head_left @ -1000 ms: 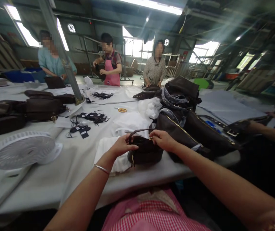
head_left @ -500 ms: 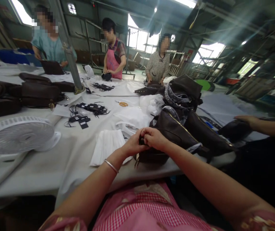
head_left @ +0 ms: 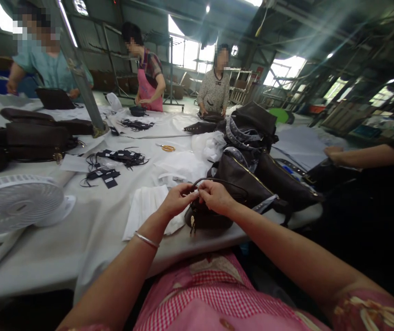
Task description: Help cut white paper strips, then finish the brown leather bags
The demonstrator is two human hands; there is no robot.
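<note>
A small dark brown handbag (head_left: 208, 219) rests at the near edge of the table, with a gold zip pull and tassel hanging on its left side. Its thin handle (head_left: 233, 183) arches up behind my fingers. My left hand (head_left: 179, 200) has its thumb and fingertips closed at the left end of that handle. Beside it, just above the bag, my right hand (head_left: 216, 198) makes a pinch; what lies between its fingertips is too small and covered to make out. Folded white cloth or paper (head_left: 145, 209) lies left of the bag.
Larger dark bags (head_left: 243, 172) are heaped behind and right. Yellow-handled scissors (head_left: 167, 148), black tags (head_left: 109, 177) and a white fan (head_left: 21, 202) are on the table. More brown bags (head_left: 36, 140) lie left, near a metal post (head_left: 83, 69). A co-worker's arm (head_left: 365, 157) reaches in from the right.
My hands have drawn slightly apart, showing more of the small bag, its handle and tassel. The view has shifted right. The co-worker across in the pink apron has lowered the dark item.
</note>
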